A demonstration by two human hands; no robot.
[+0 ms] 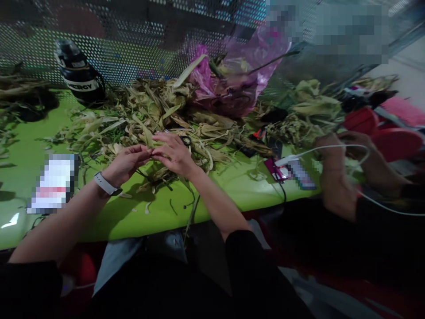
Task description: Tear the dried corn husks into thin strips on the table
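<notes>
My left hand (128, 163), with a white watch band (105, 183) on its wrist, is closed in a pinch. It meets my right hand (175, 155) over the pile, their fingertips together. A pale green strip of corn husk (147, 135) sticks up from between the fingers; its lower end is hidden by them. My right hand's fingers are bent over the same strip. Under and behind both hands spreads a heap of dried corn husks (149, 102). Black rings (186, 141), perhaps scissor handles, lie just beyond my right hand.
A black bottle (81, 82) stands at the back left, near a mesh panel (133, 48). On the green table (133, 221) lie a phone (55, 184) and another phone (301, 174) with a white cable. A pink plastic bag (232, 88) sits behind the husks. A co-worker's hands (332, 155) are at right.
</notes>
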